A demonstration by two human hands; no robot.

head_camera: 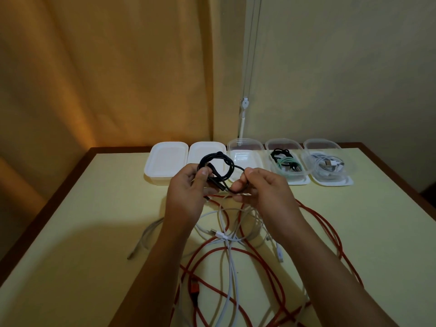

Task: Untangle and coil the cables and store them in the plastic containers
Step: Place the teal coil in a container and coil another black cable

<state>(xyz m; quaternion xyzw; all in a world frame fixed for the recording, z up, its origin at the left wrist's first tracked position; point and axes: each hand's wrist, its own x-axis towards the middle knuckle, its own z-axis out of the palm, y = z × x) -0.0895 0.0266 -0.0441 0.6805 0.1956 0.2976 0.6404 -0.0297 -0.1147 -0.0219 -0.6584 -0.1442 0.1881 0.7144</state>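
A black cable [220,165], partly wound into a small coil, hangs in the air over the table. My left hand [188,192] grips the coil's left side. My right hand [262,190] pinches the loose end of the same cable near its plug. Below my hands a tangle lies on the table: a long red cable [330,234] and white cables [230,251]. Along the far edge stand five plastic containers: two closed white ones [165,161], an open one holding nothing [245,149], one with black and green cables [285,166], and one with white cables [328,164].
The pale yellow table [82,220] has a dark brown rim. A grey cable [146,237] lies left of the tangle. A curtain hangs behind on the left, and a blind cord hangs on the wall behind the containers.
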